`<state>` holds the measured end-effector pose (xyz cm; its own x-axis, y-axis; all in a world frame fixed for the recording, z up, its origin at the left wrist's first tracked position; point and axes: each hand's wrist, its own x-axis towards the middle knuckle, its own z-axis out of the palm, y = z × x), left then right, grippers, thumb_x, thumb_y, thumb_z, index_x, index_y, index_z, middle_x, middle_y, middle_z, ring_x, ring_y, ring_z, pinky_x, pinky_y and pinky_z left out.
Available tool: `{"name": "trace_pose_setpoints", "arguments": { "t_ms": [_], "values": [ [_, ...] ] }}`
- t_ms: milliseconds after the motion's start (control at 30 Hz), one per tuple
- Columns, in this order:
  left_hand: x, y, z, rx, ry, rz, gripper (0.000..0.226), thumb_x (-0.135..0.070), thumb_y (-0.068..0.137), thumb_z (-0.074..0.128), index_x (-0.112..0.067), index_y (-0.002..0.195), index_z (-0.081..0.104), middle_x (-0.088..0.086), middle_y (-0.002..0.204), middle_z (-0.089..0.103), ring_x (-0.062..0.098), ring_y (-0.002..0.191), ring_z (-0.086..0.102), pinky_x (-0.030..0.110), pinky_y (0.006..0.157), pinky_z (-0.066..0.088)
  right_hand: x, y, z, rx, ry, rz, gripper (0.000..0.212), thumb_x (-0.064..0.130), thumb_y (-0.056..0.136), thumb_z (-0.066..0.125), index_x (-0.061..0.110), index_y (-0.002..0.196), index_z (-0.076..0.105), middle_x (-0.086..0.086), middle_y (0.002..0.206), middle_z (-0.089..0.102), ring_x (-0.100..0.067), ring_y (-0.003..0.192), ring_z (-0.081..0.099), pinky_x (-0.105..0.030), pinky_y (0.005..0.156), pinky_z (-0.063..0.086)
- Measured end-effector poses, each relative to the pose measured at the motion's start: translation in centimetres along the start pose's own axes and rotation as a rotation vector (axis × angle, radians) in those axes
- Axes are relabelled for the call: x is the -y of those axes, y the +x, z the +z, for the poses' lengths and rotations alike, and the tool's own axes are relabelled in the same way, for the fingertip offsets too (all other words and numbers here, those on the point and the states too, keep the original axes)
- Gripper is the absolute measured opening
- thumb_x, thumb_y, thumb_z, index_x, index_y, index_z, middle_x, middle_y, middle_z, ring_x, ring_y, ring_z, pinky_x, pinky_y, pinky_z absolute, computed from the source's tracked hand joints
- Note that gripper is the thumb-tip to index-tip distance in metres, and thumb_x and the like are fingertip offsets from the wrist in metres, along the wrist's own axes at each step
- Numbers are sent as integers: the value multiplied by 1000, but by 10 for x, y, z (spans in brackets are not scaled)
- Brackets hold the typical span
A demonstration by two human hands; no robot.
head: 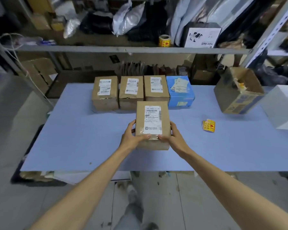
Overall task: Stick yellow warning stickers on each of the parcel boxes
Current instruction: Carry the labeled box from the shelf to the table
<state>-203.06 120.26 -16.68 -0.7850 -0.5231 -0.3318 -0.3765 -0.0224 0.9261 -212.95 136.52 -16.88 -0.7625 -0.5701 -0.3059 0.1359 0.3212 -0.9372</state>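
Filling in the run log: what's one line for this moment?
left hand + right hand: grip parcel box | box: label up, no yellow sticker visible | yellow stickers: loose on table, right of box

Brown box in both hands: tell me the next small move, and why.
Probably let go with the right hand and reach for the yellow stickers lying on the table to its right, while the left hand steadies the box. The box top shows only a white shipping label, no yellow sticker, and both hands hold nothing else.
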Motion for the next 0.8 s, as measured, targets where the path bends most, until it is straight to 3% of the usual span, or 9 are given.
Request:
{"name": "trace_pose_setpoints", "arguments": {
  "t_ms": [233, 367, 533, 700, 800],
  "values": [
    [15, 51, 5, 59, -38, 23, 72, -20, 79, 77, -27, 140, 39, -13, 124, 50, 4, 106, 53, 32, 91, 50, -11, 42, -4, -39, -36, 68, 89, 26, 62, 73, 22, 141, 32, 9, 129, 54, -15, 120, 54, -44, 102, 46],
    [27, 70, 14, 76, -54, -2, 65, -21, 88, 67, -24, 145, 36, -8, 132, 51, 4, 108, 53, 4, 74, 46, -19, 54, -12, -62, -47, 88, 84, 23, 67, 70, 24, 142, 31, 9, 131, 53, -13, 119, 54, -36, 98, 49],
    [31, 92, 37, 81, -85, -35, 69, -19, 83, 72, -30, 143, 38, -5, 139, 53, -8, 100, 56, 13, 81, 47, -33, 72, -29, -89, -73, 94, 81, 22, 67, 68, 25, 140, 31, 18, 125, 51, -10, 116, 54, -24, 86, 51],
    [35, 99, 61, 56, -65, -87, 79, -18, 82, 74, -32, 146, 30, -2, 135, 53, 6, 107, 53, 8, 71, 48, -54, 90, -48, -92, -51, 120, 55, 32, 90, 65, 28, 134, 32, 13, 128, 53, -14, 114, 59, -38, 93, 54],
    [36, 102, 70, 58, -36, -88, 79, -16, 83, 73, -30, 147, 29, -1, 140, 49, 8, 114, 50, 7, 68, 47, -60, 94, -59, -71, -54, 117, 58, 32, 91, 63, 25, 137, 29, 9, 130, 49, -14, 110, 61, -22, 79, 56]
  ]
}}
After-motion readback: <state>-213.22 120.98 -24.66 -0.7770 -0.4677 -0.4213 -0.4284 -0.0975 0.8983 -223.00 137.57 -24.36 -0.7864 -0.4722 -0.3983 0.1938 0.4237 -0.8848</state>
